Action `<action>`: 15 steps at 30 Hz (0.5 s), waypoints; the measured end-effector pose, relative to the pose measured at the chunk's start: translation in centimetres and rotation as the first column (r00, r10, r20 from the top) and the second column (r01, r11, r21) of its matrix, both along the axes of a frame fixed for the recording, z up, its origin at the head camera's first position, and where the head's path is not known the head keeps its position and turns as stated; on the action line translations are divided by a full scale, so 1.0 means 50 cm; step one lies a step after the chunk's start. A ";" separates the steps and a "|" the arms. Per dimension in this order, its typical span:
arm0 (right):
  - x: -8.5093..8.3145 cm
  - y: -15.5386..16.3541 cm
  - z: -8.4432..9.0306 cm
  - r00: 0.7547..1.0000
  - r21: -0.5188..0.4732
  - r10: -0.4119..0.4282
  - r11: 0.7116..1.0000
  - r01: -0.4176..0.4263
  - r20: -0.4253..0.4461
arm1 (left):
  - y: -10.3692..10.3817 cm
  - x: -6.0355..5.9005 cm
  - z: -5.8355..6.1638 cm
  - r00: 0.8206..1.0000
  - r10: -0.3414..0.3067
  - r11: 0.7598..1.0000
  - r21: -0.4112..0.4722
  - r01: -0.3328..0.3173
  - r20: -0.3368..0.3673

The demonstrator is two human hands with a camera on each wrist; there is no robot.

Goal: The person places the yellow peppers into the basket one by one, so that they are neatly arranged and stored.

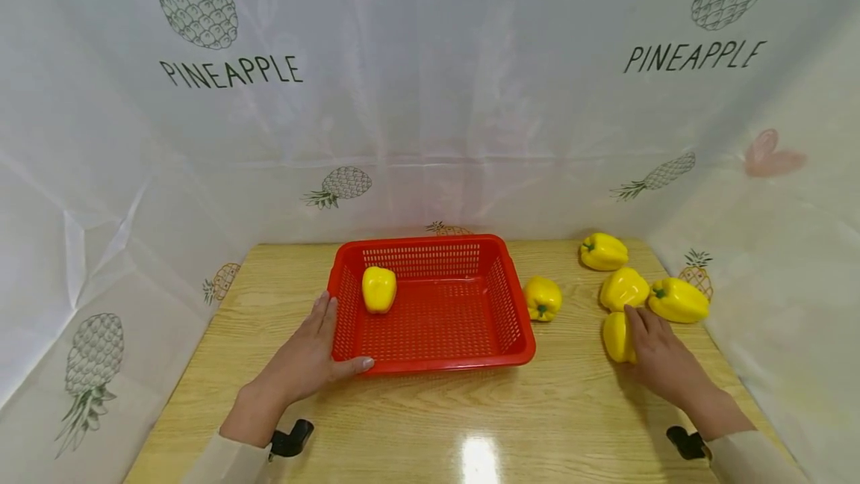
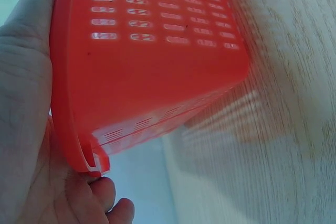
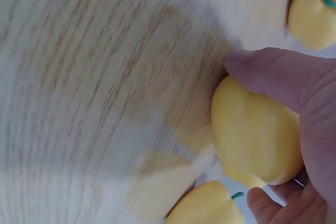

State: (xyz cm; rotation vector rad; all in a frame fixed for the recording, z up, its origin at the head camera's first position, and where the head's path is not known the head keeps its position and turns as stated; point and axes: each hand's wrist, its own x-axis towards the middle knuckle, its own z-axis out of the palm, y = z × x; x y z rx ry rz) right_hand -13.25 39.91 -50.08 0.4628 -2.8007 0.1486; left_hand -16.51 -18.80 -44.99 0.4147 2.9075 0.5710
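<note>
Your right hand [image 1: 661, 357] is grasping a yellow pepper [image 1: 617, 337] at the right side of the wooden table [image 1: 430, 417], just near of three more peppers. In the right wrist view your thumb [image 3: 273, 72] curls over the top of the pepper [image 3: 254, 132] and a fingertip shows under it, so the grasp is a wrap, not a pinch. Close the fingers evenly round the widest part before you lift; the skin is smooth and will likely slip from a loose hold. Lift straight up first, so you do not knock the neighbour pepper [image 1: 624, 288] touching or almost touching it on the far side.

Your left hand [image 1: 309, 357] rests on the near left corner of the red basket [image 1: 510, 353], fingers straight along the left wall and thumb laid along the near rim; it presses rather than clasps. Keep that pressure steady, since the light basket would probably slide if bumped. One pepper [image 1: 379, 288] already lies at the far left of the basket floor, so the open middle and right are the easier landing spots.

The held pepper appears to stand with its long axis running near to far, but its stem is hidden by your hand, so I cannot tell which way it points. A lone pepper [image 1: 542, 298] sits just right of the basket.
</note>
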 end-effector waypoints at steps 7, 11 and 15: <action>-0.010 0.003 0.000 0.999 0.046 -0.035 0.998 0.035 0.003 | 0.001 -0.002 0.000 1.000 -0.005 1.000 0.007 0.005 0.001; -0.018 0.006 -0.003 0.998 0.043 -0.013 0.999 0.016 -0.063 | 0.001 -0.001 0.002 1.000 -0.006 1.000 0.003 0.006 0.003; -0.029 0.010 -0.009 0.986 0.008 0.078 0.997 -0.078 -0.149 | 0.000 -0.001 0.002 1.000 -0.010 1.000 -0.001 0.010 -0.004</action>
